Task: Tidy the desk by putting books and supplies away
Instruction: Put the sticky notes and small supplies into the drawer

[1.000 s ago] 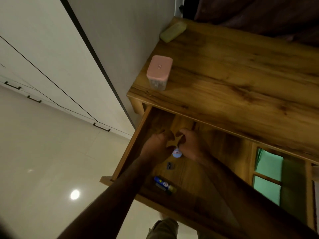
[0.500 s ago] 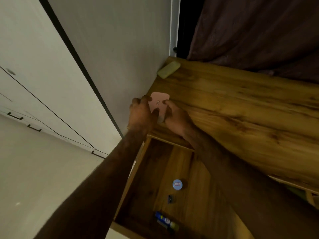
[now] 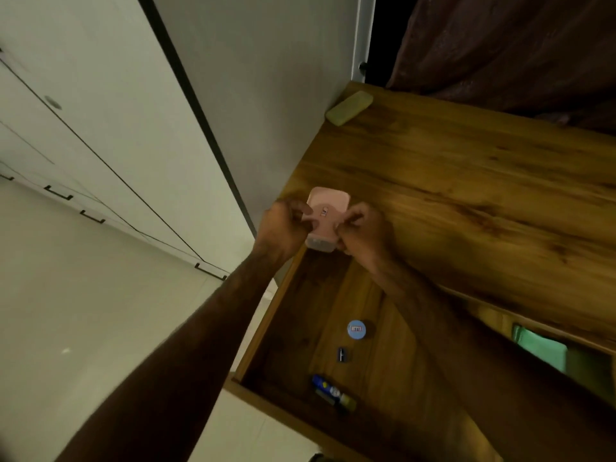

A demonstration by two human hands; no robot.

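A small clear container with a pink lid (image 3: 327, 212) is at the front left corner of the wooden desk (image 3: 466, 195), just over the open drawer (image 3: 300, 328). My left hand (image 3: 283, 225) grips its left side and my right hand (image 3: 365, 228) grips its right side, fingers curled round it. Whether it still rests on the desk I cannot tell. In the drawer lie a round blue tin (image 3: 356, 329), a small black clip (image 3: 342, 355) and a blue and yellow glue stick (image 3: 333, 392).
A pale green case (image 3: 349, 107) lies at the desk's far left corner by the wall. Green books (image 3: 540, 351) stand in a shelf under the desk at right. A dark curtain (image 3: 500, 45) hangs behind the desk. White cabinets line the left.
Both hands left the drawer and rose to the pink-lidded container, closing on its sides. It now sits slightly nearer the desk's front edge. The blue tin stays in the drawer.
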